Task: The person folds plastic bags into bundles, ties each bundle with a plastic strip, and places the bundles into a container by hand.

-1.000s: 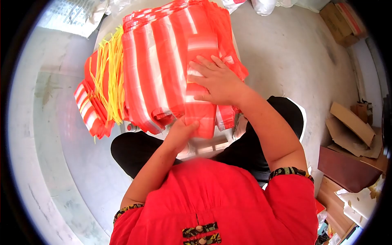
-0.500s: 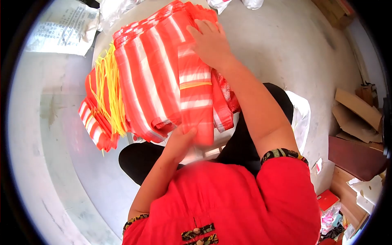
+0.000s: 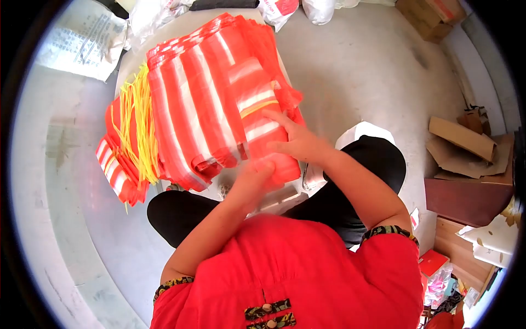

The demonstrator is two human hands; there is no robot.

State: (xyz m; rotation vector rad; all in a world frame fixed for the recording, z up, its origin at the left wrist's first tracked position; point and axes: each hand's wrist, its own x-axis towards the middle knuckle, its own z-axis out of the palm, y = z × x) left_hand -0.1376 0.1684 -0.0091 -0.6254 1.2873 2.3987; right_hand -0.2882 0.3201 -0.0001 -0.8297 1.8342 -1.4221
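A folded red-and-white striped plastic bag (image 3: 260, 130) with a yellow band across it lies along the right side of a larger stack of striped plastic bags (image 3: 189, 104). My left hand (image 3: 253, 180), slightly blurred, grips the near end of the folded bag, thumb on top. On its right edge rests my right hand (image 3: 304, 143), fingers and thumb spread over the surface just below the band. Yellow ties (image 3: 139, 123) hang in a bunch at the stack's left. Beyond them lies another banded bundle of striped bags (image 3: 116, 172).
The stack rests on a pale stool or small table (image 3: 189, 24) before my knees. White plastic bags (image 3: 318, 10) and a printed sack (image 3: 82, 41) lie at the far side. An opened cardboard box (image 3: 466, 142) stands on a dark red box (image 3: 466, 200) at right.
My right hand has come down from the far end of the folded bag to near its band. The bag's near end has shifted slightly right with my left hand. The view has shifted a little.
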